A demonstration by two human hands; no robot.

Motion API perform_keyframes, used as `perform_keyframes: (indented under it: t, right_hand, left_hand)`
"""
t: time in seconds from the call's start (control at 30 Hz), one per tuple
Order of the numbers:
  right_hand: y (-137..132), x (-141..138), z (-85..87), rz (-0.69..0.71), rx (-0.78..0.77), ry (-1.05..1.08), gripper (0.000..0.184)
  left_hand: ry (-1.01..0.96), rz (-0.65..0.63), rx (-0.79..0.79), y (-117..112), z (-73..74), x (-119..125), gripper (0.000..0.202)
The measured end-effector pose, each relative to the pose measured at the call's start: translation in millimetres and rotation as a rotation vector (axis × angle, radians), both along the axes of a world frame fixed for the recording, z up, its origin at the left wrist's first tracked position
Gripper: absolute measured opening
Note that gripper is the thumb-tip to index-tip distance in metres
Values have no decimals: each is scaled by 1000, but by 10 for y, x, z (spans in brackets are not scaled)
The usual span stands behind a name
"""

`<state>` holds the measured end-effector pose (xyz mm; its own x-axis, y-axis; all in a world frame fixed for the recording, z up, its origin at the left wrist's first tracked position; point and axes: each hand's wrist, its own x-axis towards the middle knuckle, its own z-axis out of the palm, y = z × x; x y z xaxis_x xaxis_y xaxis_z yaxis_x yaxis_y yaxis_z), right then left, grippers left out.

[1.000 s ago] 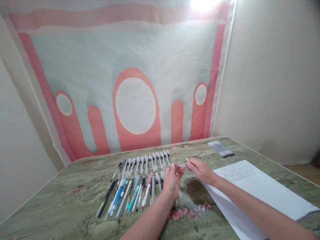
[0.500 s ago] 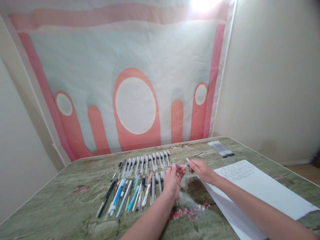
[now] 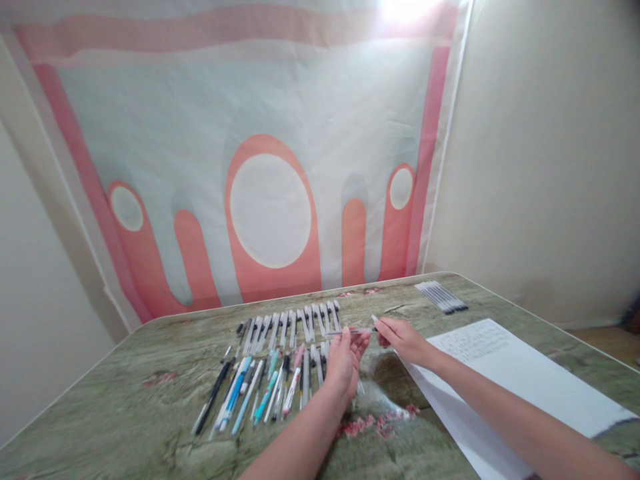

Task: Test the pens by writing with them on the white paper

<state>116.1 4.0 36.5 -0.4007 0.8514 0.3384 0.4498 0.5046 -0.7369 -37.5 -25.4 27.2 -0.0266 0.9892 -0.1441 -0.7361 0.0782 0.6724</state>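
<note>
My left hand (image 3: 344, 363) is raised over the table, its fingers pinched round a thin clear pen (image 3: 350, 331) held level. My right hand (image 3: 403, 339) is closed just to the right of that pen's end, with a small white pen piece (image 3: 375, 319) sticking out of its fingers. Below and left of my left hand lie two rows of pens: several white ones in the far row (image 3: 290, 323) and a mixed near row (image 3: 260, 390) of blue, teal, black and pink ones.
A white sheet of paper (image 3: 515, 380) with faint writing lies at the right of the green patterned table (image 3: 125, 407). A bundle of thin refills (image 3: 441, 297) rests at the far right corner. A pink and white cloth (image 3: 270, 167) hangs on the wall behind.
</note>
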Motion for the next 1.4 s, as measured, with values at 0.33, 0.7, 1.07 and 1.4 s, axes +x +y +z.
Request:
perform_keyframes:
  t: [0.33, 0.7, 1.07, 1.4]
  right_hand:
    - [0, 0, -7, -10, -18, 6, 44]
    - [-35, -1, 58, 33, -19, 46, 42]
    - [14, 17, 29, 76, -134, 177, 39]
    - [-19, 79, 150, 251, -11, 64, 33]
  left_hand:
    - [3, -23, 2, -24, 39, 15, 12]
    - [-4, -27, 1, -43, 57, 15, 12]
    - [-15, -53, 0, -57, 66, 22, 11]
    - [-14, -343, -36, -176, 126, 74, 22]
